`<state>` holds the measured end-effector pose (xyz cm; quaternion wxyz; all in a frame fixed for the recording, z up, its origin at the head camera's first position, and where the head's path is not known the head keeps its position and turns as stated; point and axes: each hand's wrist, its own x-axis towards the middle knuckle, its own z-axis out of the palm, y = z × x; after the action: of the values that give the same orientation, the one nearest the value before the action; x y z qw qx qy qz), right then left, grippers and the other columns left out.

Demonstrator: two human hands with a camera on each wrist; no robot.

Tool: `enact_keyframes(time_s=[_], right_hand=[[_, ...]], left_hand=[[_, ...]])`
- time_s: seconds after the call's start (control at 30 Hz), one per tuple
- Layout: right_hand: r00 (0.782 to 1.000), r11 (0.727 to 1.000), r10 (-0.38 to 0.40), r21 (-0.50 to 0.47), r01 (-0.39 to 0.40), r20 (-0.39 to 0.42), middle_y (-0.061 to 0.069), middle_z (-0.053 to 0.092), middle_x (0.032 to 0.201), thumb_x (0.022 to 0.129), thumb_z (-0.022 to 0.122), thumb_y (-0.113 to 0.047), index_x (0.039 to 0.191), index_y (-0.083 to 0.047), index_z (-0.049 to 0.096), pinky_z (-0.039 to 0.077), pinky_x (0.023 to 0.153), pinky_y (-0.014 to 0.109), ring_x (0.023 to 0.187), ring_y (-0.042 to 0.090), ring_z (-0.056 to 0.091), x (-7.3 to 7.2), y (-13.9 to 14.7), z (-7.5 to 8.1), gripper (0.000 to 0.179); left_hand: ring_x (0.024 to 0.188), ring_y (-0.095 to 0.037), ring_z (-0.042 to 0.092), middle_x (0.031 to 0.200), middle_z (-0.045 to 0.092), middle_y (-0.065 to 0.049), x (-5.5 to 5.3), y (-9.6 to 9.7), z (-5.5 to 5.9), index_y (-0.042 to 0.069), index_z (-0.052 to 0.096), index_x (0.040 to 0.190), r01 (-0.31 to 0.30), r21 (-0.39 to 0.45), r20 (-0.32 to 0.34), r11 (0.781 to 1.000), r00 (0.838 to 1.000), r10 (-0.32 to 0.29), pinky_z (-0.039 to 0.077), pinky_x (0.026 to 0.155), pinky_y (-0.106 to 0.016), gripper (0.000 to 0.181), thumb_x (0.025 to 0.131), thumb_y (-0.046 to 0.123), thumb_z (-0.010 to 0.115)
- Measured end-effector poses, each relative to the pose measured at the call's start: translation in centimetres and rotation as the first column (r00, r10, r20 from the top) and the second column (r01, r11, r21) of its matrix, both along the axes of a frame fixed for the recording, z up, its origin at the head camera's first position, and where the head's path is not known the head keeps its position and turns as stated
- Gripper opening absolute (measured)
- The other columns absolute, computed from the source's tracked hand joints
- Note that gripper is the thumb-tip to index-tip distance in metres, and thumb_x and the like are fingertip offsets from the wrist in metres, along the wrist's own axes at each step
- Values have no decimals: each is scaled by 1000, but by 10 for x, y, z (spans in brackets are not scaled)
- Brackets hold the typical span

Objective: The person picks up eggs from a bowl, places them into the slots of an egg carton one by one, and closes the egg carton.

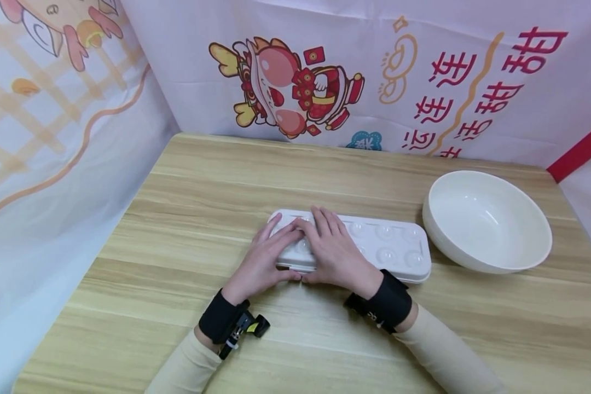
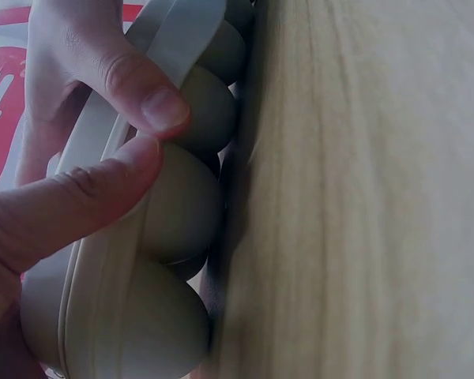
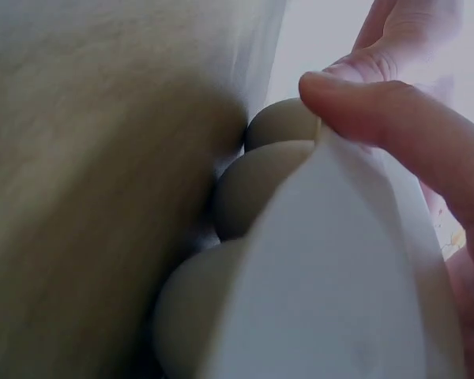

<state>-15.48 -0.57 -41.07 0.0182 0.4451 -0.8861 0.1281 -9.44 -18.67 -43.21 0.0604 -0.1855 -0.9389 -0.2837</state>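
Note:
A long white egg box with rows of round bumps on its lid lies on the table. My left hand grips its left end, fingers spread over the lid and thumb at the front rim. Beside it my right hand holds the lid near the middle, fingers reaching to the back edge. Both thumbs meet at the front seam, where a narrow dark gap shows. In the left wrist view, the rounded egg cups bulge below the rim. The right wrist view shows the right thumb hooked on the rim. The inside is hidden.
A large white bowl stands to the right, close to the egg box's right end. The wood-grain table ends at a printed cloth hanging along the back and left. Black straps with small cameras circle both wrists.

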Motion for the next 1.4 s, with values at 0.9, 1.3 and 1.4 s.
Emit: enact_keyframes(time_s=[0.9,1.3,1.4], right_hand=[[989,999,-29,38,35,-147,32,30,138,54,80,-49,137,-15,31,22,108,59,127,44,28,1,-8,-9,103],[999,999,38,-18,-38,-10,30,27,143,53,85,-42,142,-15,26,16,113,52,133,41,21,-5,5,-6,110],[999,999,44,-18,-44,-19,30,27,143,53,84,-41,142,-12,25,17,114,50,133,40,21,-6,8,-6,110]], left_hand=[[136,-33,20,137,49,-12,-5,7,-6,9,53,123,-60,-57,-148,997,988,51,19,111,-55,77,55,25,85],[137,-35,16,134,50,-13,-5,4,-7,9,53,122,-6,-12,-118,1000,993,5,14,114,-52,73,58,23,85],[138,-34,14,137,48,-14,-5,3,-7,10,53,124,-2,21,-94,1000,996,4,16,113,-52,73,59,21,84]])
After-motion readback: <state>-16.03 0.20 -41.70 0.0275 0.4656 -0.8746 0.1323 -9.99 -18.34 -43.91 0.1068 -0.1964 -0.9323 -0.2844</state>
